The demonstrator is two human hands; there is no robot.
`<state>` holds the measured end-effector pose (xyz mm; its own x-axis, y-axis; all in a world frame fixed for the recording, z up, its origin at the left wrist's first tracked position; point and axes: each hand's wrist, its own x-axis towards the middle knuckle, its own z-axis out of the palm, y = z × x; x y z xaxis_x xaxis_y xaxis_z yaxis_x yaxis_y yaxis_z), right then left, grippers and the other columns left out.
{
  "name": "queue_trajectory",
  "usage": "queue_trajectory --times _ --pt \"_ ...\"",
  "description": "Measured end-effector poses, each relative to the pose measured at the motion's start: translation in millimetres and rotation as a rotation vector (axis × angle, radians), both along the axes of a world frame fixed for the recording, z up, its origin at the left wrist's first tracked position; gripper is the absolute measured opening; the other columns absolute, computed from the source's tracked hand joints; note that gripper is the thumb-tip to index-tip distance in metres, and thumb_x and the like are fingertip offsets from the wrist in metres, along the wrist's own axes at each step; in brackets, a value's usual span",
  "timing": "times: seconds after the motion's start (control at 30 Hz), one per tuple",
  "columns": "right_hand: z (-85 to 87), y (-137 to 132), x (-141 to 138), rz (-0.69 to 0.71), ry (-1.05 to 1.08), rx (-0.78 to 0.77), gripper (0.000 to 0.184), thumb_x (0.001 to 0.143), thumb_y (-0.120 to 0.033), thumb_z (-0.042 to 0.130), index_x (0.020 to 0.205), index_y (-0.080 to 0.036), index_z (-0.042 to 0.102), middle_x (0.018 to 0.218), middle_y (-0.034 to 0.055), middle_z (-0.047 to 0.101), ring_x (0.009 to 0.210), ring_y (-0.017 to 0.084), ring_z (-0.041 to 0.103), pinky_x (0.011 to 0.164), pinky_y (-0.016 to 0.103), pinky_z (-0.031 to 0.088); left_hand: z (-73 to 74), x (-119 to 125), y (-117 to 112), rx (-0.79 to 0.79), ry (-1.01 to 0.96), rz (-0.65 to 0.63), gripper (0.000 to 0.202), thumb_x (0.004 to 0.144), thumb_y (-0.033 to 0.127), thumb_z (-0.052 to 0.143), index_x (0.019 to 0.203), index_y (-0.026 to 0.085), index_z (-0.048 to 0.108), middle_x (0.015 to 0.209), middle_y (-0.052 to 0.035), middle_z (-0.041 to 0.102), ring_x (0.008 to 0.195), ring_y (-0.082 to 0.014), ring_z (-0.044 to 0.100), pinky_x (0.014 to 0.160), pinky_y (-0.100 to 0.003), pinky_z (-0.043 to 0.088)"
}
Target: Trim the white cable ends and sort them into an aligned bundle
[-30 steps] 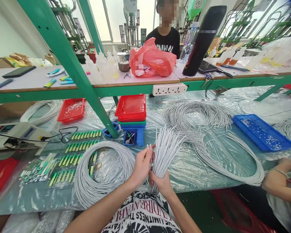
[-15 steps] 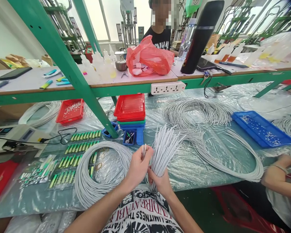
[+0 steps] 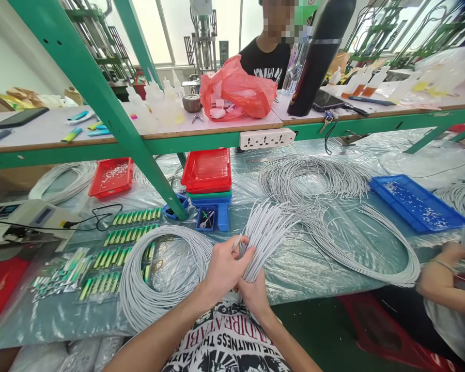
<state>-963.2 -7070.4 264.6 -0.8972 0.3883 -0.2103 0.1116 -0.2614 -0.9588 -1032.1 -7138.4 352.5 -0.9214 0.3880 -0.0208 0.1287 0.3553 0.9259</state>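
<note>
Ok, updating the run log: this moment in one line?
right hand: gripping cable bundle; left hand: touching cable bundle; cable coil: left of hands; tray stack: beyond hands

Bare forearms come in low: the left forearm from seven o'clock, aimed towards two, and the right forearm from five o'clock, angled towards ten or eleven. The left grip sits higher, its fingers bent and thumb extended towards two o'clock. Just beside it, towards four o'clock, the right grip is curled, partly hidden.
</note>
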Motion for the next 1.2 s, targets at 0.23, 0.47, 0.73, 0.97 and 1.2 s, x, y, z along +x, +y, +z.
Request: queue_trajectory --times 0.23,0.47,0.73,0.97,1.2 --pt "3.5 0.1 -0.2 0.02 0.008 -0.042 0.034 0.074 -0.036 0.07 0.057 -0.018 0.048 0.044 -0.0037 0.046 0.041 0.01 0.041 0.04 0.022 0.032 -8.4 0.6 0.5 0.167 -0.233 0.084 0.037 0.075 0.046 0.069 0.09 0.013 0.069 0.053 0.0084 0.023 0.049 -0.008 0.024 0.048 -0.021 0.024" --pt "-6.4 5.3 3.5 0.027 -0.03 -0.058 0.042 0.071 -0.055 0.072 0.066 -0.019 0.052 0.044 -0.0028 0.051 0.041 0.012 0.045 0.044 0.026 0.039 -9.3 -4.9 0.7 0.339 -0.355 0.103 0.039 0.069 0.047 0.075 0.082 0.012 0.067 0.051 0.0092 0.028 0.046 -0.0058 0.025 0.045 -0.019 0.024" --pt "0.8 10.6 4.6 -0.039 -0.003 -0.165 0.045 0.076 -0.061 0.066 0.068 -0.019 0.054 0.045 -0.0035 0.051 0.04 0.012 0.047 0.043 0.026 0.041 -10.8 -7.4 0.0 0.433 -0.416 0.037 0.036 0.076 0.045 0.071 0.081 0.011 0.063 0.051 0.0096 0.026 0.047 -0.005 0.02 0.044 -0.02 0.018" --pt "0.2 7.2 3.6 0.0 0.015 -0.09 0.047 0.076 -0.062 0.065 0.059 -0.02 0.051 0.043 -0.0021 0.048 0.038 0.014 0.045 0.04 0.027 0.039 -20.0 -3.9 -0.5 0.304 -0.344 -0.058 0.04 0.088 0.055 0.051 0.077 0.016 0.056 0.05 0.009 0.026 0.042 -0.0067 0.021 0.042 -0.02 0.019" --pt "4.3 8.1 4.5 0.068 0.028 -0.021 0.046 0.082 -0.057 0.061 0.056 -0.02 0.052 0.044 -0.0004 0.048 0.04 0.014 0.045 0.045 0.029 0.039 -22.6 -8.9 -4.0 0.242 -0.246 -0.047 0.047 0.092 0.056 0.041 0.07 0.016 0.053 0.052 0.0072 0.026 0.047 -0.0084 0.023 0.047 -0.021 0.021"
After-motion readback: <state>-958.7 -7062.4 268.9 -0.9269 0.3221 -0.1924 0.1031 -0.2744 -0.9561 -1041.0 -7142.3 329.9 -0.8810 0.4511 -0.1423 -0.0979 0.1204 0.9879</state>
